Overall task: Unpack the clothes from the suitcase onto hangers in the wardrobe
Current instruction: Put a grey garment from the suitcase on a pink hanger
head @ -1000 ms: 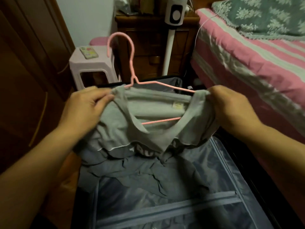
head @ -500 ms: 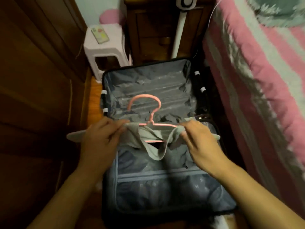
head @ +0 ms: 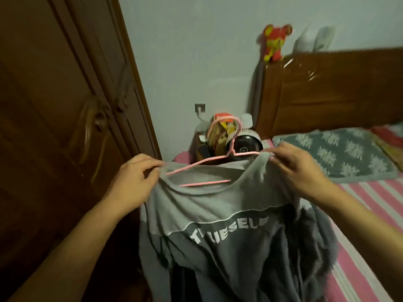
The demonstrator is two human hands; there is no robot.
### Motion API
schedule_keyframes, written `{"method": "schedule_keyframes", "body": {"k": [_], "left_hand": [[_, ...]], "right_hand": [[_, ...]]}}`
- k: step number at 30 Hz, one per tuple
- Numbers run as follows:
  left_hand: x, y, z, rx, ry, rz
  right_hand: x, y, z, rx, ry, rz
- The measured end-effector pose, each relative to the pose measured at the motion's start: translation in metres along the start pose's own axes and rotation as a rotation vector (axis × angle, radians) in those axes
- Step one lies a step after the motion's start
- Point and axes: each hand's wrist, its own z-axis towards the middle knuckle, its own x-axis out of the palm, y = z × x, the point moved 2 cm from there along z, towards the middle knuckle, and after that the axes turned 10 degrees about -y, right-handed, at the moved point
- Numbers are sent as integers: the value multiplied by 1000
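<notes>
Bedroom wall behind, wardrobe (head: 54, 127) left; both hands pinch a grey shirt (head: 229, 225) at its shoulders, left hand (head: 133, 182), right hand (head: 298, 171), pink hanger (head: 202, 168) half-inside the collar. White lettering partly creased, hem cut off.

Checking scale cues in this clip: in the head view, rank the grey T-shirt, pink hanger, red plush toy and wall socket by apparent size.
1. Grey T-shirt
2. Pink hanger
3. Red plush toy, farther away, so true size unsure
4. Wall socket
</notes>
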Motion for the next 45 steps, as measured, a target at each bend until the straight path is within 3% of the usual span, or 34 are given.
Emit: {"method": "schedule_keyframes", "body": {"k": [5, 7, 9, 11, 14, 17, 20, 24, 27, 29, 31, 33, 34, 37, 38, 42, 45], "left_hand": [[14, -114, -15, 209, 174, 107], [21, -137, -25, 255, 60, 250], [14, -154, -29, 239, -70, 281], [6, -174, -26, 131, -110, 149], [-1, -201, -24, 85, -14, 101], [-12, -214, -38, 73, 3, 227], [-35, -216, -60, 82, -22, 399], [-57, -234, -79, 163, -104, 437], [-60, -252, -90, 225, -85, 548], [-62, -256, -96, 201, -110, 553], [-67, -258, -97, 100, -197, 429], [-68, -262, -97, 52, -246, 379], [-68, -265, -96, 49, -246, 391], [-68, -270, -100, 22, -247, 430], [-70, -271, -102, 1, -260, 435], [-70, -279, -108, -37, -275, 439], [-64, -287, -116, -32, -238, 477]], "right_hand": [[-40, 17, 6, -42, 57, 109], [-66, 12, 4, -36, 64, 175], [-91, -8, -4, -28, -102, 155], [-103, -46, -23, 155, -245, 150], [-70, -97, -68, 379, -102, 400], [-58, -126, -85, 491, -185, 432], [-84, -124, -66, 332, -176, 322], [-114, -113, -22, 177, -67, 309], [-141, -99, 8, 262, -222, 329], [-155, -77, 18, 127, -271, 273], [-142, -54, 8, -101, -37, 202], [-109, -44, -21, -202, 215, 115], [-94, -43, -34, -165, 189, 106], [-85, -33, -63, 163, -240, 251], [-86, -26, -69, 231, -301, 276], [-78, 12, -71, 307, -128, 355], [-65, 27, -54, 281, -20, 218]]}}
